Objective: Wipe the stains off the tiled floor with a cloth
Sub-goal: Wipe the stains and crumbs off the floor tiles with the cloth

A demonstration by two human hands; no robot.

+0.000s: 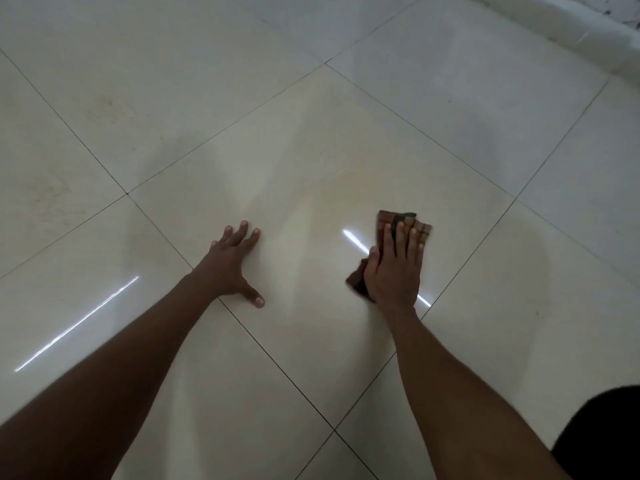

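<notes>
The glossy cream tiled floor point(298, 161) fills the view, crossed by dark grout lines. My right hand point(394, 268) lies flat with straight fingers on a folded brown checked cloth point(388, 221), pressing it onto the central tile. Part of the cloth sticks out beyond the fingertips and at the thumb side. My left hand point(232, 265) rests palm down on the floor to the left, fingers spread, holding nothing. Faint yellowish smudges point(107, 109) mark the tiles at the far left.
A white raised ledge point(554, 29) runs along the top right corner. A dark patch of my clothing point(602, 434) shows at the bottom right. Bright light streaks reflect off the tiles at the left and near the cloth.
</notes>
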